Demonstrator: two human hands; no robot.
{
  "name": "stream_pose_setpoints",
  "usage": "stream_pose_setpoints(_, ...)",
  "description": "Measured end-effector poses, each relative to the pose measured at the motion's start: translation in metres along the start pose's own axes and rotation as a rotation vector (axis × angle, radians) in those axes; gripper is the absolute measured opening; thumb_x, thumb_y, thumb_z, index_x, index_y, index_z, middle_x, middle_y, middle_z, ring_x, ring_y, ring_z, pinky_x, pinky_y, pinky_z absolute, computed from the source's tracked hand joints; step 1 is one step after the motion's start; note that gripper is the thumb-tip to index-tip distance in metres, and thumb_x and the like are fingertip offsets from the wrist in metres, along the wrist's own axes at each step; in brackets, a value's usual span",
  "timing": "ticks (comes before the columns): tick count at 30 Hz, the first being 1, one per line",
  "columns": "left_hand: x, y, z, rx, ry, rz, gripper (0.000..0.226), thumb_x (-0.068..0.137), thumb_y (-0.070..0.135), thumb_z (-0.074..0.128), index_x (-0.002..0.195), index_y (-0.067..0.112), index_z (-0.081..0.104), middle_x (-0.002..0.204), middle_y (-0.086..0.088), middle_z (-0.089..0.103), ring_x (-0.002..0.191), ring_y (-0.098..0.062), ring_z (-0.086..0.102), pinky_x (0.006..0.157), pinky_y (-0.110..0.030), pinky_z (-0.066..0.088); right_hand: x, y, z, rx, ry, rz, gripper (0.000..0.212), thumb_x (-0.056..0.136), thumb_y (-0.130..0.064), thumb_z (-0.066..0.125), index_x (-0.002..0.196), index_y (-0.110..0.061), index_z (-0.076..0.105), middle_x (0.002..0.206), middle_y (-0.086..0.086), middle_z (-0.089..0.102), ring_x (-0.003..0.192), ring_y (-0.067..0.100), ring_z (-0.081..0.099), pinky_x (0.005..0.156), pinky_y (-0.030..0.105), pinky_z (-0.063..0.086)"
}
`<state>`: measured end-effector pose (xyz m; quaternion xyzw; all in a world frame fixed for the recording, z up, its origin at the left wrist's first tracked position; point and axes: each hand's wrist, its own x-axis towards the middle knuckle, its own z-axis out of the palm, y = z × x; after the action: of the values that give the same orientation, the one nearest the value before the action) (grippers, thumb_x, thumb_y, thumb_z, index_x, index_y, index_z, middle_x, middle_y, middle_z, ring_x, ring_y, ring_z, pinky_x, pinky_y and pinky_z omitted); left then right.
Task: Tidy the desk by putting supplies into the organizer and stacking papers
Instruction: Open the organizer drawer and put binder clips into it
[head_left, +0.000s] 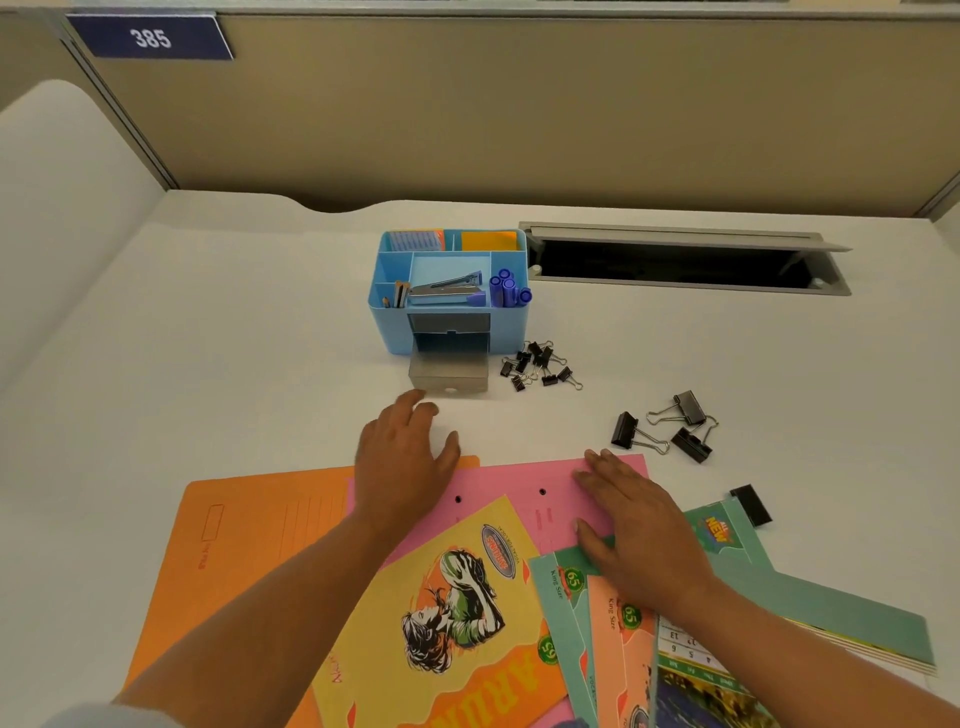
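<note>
A blue organizer (395, 327) stands mid-desk with a stapler (447, 293), purple markers (506, 288) and pencils in it; its grey drawer (449, 376) is pulled out. Several small black binder clips (537, 364) lie to its right, and three larger clips (667, 426) farther right. My left hand (402, 457) lies flat, fingers apart, just in front of the drawer, over the top edges of the orange folder (249, 530) and pink folder (519, 483). My right hand (634, 519) presses flat on the pink folder and the teal notebooks (561, 597). A yellow notebook (457, 613) lies between my arms.
A single black clip (751, 504) lies by the teal notebooks at the right. An open cable hatch (675, 260) is sunk in the desk behind the clips. Beige partition walls close off the back and left. White desk surface (234, 338) shows left of the organizer.
</note>
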<state>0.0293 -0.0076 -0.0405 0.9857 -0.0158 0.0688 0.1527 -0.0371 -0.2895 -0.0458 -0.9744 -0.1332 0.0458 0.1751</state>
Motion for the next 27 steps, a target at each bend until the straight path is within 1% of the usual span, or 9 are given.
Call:
stream_pose_setpoints(3,-0.008,-0.022,0.003,0.063,0.000,-0.039,0.055,0.089,0.054,0.047,0.128,0.016,0.056,0.145,-0.003,0.048,0.131,-0.023,0.045,0.107,-0.043,0.036,0.016,-0.002,-0.014,0.079,0.040,0.044,0.056,0.088,-0.051,0.050,0.140,-0.030,0.045,0.152,-0.012,0.034,0.139,0.011,0.032,0.113,0.031,0.023)
stream_pose_setpoints(6,-0.011,-0.037,0.007,0.046,-0.054,-0.069,0.071,0.088,0.065,0.034,0.137,0.016,0.048,0.151,-0.004,0.041,0.142,-0.023,0.034,0.114,-0.045,0.028,0.047,-0.006,-0.027,0.100,0.129,0.057,0.047,0.088,-0.042,0.058,0.132,-0.025,0.054,0.135,-0.006,0.054,0.125,0.017,0.048,0.107,0.036,0.031)
stream_pose_setpoints(8,-0.014,-0.042,0.010,0.041,-0.079,-0.070,0.076,0.088,0.068,0.027,0.141,0.016,0.045,0.155,-0.003,0.037,0.146,-0.022,0.026,0.118,-0.044,0.022,0.070,-0.007,-0.033,0.107,0.119,0.072,0.041,0.089,-0.035,0.061,0.129,-0.023,0.057,0.129,-0.002,0.057,0.120,0.020,0.051,0.105,0.036,0.034)
stream_pose_setpoints(12,-0.017,-0.043,0.014,0.038,-0.062,-0.077,0.073,0.090,0.066,0.027,0.141,0.016,0.045,0.155,-0.002,0.037,0.145,-0.021,0.027,0.119,-0.043,0.022,0.111,-0.006,-0.041,0.135,0.052,0.093,0.035,0.090,-0.024,0.062,0.125,-0.021,0.060,0.125,0.001,0.057,0.114,0.021,0.054,0.096,0.031,0.041)
stream_pose_setpoints(15,-0.018,-0.042,0.014,0.037,-0.059,-0.085,0.071,0.091,0.065,0.029,0.141,0.017,0.045,0.154,-0.002,0.037,0.145,-0.020,0.027,0.119,-0.042,0.022,0.135,-0.005,-0.044,0.098,0.031,0.112,0.036,0.091,-0.020,0.062,0.126,-0.019,0.060,0.126,0.005,0.056,0.114,0.023,0.054,0.094,0.030,0.041)
stream_pose_setpoints(18,-0.018,-0.042,0.014,0.025,-0.060,-0.095,0.072,0.091,0.066,0.028,0.142,0.018,0.045,0.155,-0.001,0.037,0.146,-0.020,0.026,0.119,-0.042,0.021,0.153,-0.004,-0.044,0.059,0.009,0.141,0.037,0.091,-0.017,0.060,0.128,-0.019,0.060,0.127,0.006,0.055,0.114,0.026,0.054,0.093,0.032,0.043)
stream_pose_setpoints(21,-0.018,-0.041,0.014,0.023,-0.063,-0.100,0.074,0.090,0.068,0.025,0.142,0.018,0.044,0.155,0.000,0.035,0.146,-0.019,0.025,0.120,-0.041,0.019,0.163,-0.001,-0.040,0.017,0.006,0.180,0.037,0.090,-0.019,0.060,0.127,-0.018,0.060,0.119,0.009,0.058,0.107,0.028,0.056,0.085,0.034,0.046)
stream_pose_setpoints(24,-0.017,-0.041,0.013,0.016,-0.064,-0.103,0.074,0.090,0.068,0.025,0.143,0.019,0.044,0.156,0.000,0.035,0.146,-0.018,0.024,0.120,-0.040,0.018,0.168,0.002,-0.038,-0.011,-0.004,0.203,0.029,0.090,-0.021,0.059,0.118,-0.019,0.066,0.107,0.008,0.061,0.099,0.027,0.058,0.076,0.031,0.046)
stream_pose_setpoints(27,-0.017,-0.042,0.014,0.013,-0.062,-0.106,0.074,0.090,0.068,0.026,0.143,0.019,0.044,0.156,0.001,0.035,0.147,-0.017,0.024,0.120,-0.040,0.018,0.170,0.003,-0.039,-0.028,-0.025,0.212,0.021,0.088,-0.020,0.060,0.107,-0.018,0.070,0.102,0.007,0.063,0.092,0.024,0.058,0.072,0.030,0.046)
